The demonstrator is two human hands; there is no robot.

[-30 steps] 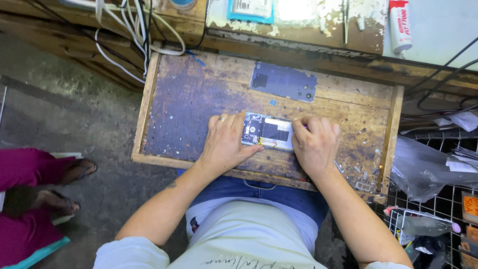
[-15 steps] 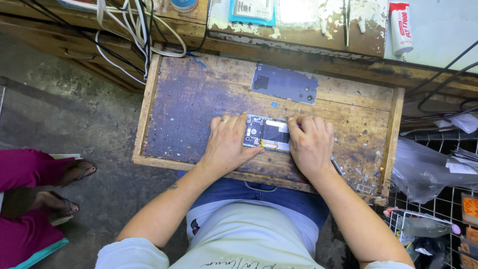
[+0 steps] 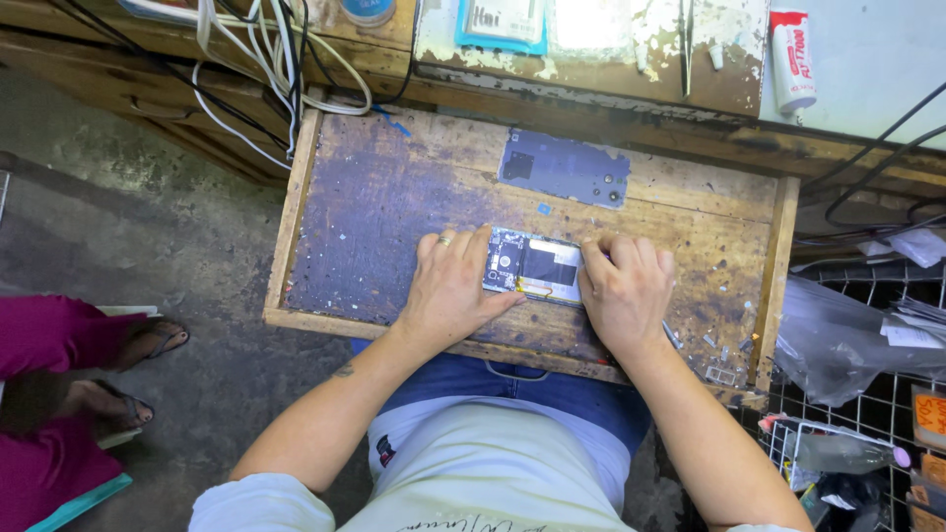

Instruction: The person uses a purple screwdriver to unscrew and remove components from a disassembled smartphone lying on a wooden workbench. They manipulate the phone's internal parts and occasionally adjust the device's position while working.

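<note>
Grip: left hand and right hand press flat on opened phone between them, fingers uncurled.

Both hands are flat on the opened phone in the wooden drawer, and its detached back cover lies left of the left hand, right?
Not quite: the back cover lies beyond the hands, toward the drawer's far edge. The head view shows left hand and right hand on the opened phone.

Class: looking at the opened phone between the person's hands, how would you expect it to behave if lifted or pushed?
The opened phone is a flat slab, so probably stiff and unlikely to roll. Its exposed circuitry looks fragile. Lying flat on the worn wooden tray, it would likely slide.
</note>
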